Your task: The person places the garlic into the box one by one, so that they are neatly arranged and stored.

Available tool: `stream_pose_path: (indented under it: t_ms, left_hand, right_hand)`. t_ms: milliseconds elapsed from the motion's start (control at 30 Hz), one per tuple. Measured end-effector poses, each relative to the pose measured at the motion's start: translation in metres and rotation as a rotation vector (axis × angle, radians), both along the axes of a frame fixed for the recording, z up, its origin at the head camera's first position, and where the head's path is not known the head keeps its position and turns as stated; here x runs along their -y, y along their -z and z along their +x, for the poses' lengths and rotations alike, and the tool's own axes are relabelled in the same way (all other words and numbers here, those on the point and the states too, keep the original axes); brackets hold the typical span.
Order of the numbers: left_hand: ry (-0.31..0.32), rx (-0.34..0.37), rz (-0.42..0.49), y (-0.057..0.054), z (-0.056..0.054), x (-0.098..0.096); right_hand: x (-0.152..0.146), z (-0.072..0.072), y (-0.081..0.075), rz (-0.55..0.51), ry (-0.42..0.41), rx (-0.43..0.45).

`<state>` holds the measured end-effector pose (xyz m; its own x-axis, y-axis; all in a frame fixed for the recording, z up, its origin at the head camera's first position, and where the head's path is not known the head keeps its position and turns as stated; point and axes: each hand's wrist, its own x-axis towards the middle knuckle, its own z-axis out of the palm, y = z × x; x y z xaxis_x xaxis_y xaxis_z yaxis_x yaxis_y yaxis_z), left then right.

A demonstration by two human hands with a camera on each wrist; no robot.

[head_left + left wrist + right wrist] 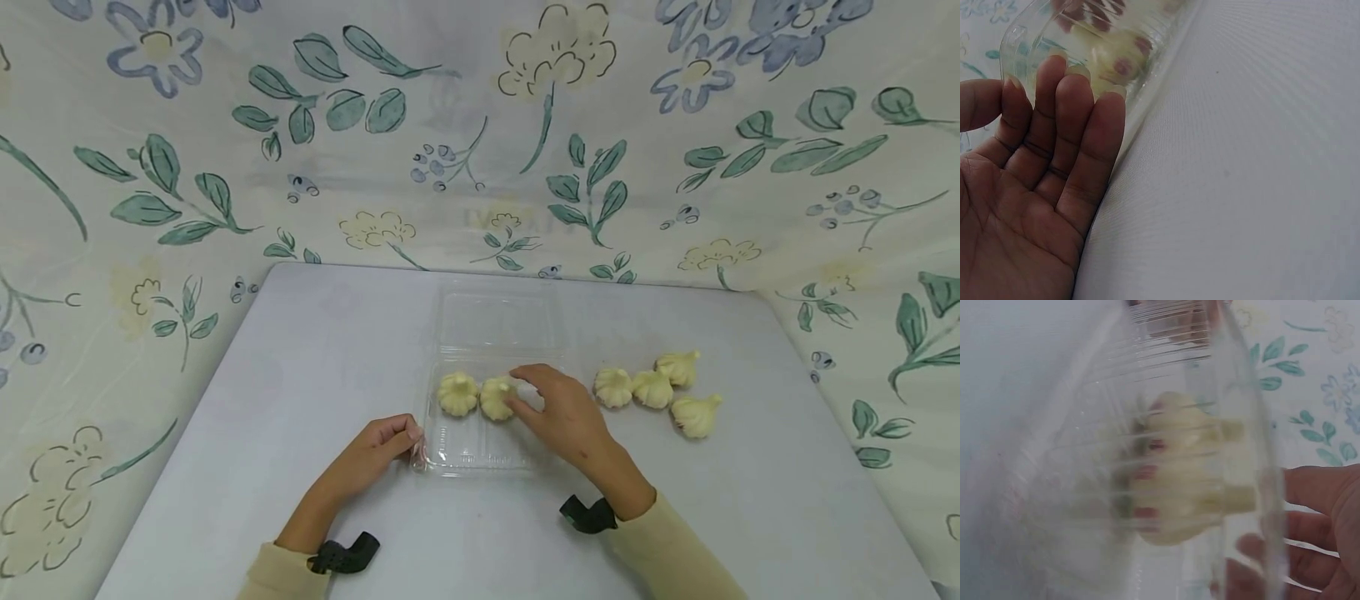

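Observation:
A clear plastic clamshell box (472,454) lies on the table with its lid folded back. Two peeled-looking garlic bulbs (457,394) sit side by side in its base. At the near left corner, my left hand (375,450) pinches the box's edge between thumb and fingers; the left wrist view shows the other fingers (1104,125) lying along the wall. My right hand (566,417) is over the box's right part, thumb and forefinger apart beside the right-hand garlic bulb (495,400). Through the blurred plastic wall (1235,381), both bulbs show in the right wrist view.
Several more garlic bulbs (652,389) lie in a loose group on the table, right of the box. The white table (322,350) ends at a floral cloth (450,167) behind and at the sides. Black wrist cameras (345,554) are strapped to both wrists.

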<state>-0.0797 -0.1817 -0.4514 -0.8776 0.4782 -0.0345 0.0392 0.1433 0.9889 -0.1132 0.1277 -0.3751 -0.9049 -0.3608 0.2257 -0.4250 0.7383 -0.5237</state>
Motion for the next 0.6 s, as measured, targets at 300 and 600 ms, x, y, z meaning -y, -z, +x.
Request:
stream_pose_path:
  t_ms: [300, 600]
  left_hand:
    - [-0.004, 0.004, 0.001, -0.001, 0.000, -0.001]
    - [-0.006, 0.006, 0.005, -0.001, 0.001, -0.001]
  right_hand:
    - [-0.014, 0.006, -0.010, 0.025, 0.012, -0.025]
    - [-0.028, 0.011, -0.021, 0.055, 0.029, -0.041]
